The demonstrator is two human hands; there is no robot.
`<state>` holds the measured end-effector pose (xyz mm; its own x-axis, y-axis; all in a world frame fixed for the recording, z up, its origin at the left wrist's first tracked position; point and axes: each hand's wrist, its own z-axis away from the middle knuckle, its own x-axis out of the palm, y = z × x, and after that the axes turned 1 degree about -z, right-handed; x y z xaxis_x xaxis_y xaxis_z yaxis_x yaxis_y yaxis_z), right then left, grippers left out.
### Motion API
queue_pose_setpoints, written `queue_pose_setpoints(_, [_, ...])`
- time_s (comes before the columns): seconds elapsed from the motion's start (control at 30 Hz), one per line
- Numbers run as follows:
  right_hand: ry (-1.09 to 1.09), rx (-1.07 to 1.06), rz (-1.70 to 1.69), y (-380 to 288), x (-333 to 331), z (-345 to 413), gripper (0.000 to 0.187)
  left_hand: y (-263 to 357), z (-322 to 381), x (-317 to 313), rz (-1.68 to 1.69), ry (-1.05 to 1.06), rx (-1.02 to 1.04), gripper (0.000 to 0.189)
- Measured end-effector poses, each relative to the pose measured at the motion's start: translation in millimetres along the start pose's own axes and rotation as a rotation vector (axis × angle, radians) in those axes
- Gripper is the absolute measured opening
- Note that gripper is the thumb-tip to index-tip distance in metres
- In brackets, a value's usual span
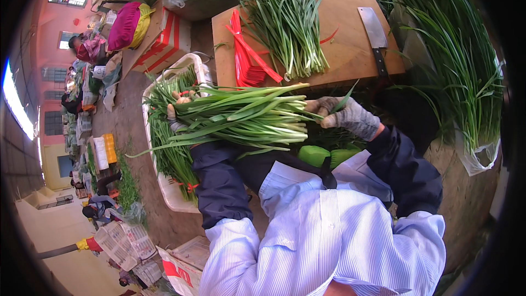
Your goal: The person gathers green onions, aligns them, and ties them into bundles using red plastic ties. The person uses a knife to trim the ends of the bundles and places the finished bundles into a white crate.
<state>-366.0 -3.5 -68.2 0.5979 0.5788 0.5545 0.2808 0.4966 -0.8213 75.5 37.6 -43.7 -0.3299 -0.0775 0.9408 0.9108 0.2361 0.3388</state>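
Note:
My left hand (177,109), in a grey glove with bare fingertips, holds a thick bunch of garlic chives (250,117) from beneath at its leafy end. The pale stem ends point right, toward my right hand (349,116). That hand, gloved too, pinches a loose chive leaf (346,98) just beyond the stem ends. Another pile of chives (291,28) lies on a wooden board (345,28) in front of me. Beside it rests a stack of red ties (248,65). A cleaver (374,33) with a black handle lies at the board's right.
Below my left hand stands a white plastic crate (164,195) holding chive bunches bound in red. Tall chives (456,57) stand in a plastic bag at right. A red-striped foam box (168,41) sits beyond the crate. Several people work farther off at left.

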Motion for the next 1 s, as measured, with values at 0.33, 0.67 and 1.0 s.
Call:
queue_pose_setpoints(0.33, [-0.002,0.345,1.472,0,-45,57,0.038,13,8,-7,-0.032,0.082,0.082,0.045])
queue_pose_setpoints(0.67, [0.222,-0.24,0.139,-4,22,2,0.065,-3,8,19,-0.125,0.094,0.079,0.044])
queue_pose_setpoints(1.0, [0.04,-0.498,-0.416,-46,14,27,0.035,-3,8,9,-0.145,0.173,0.138,0.048])
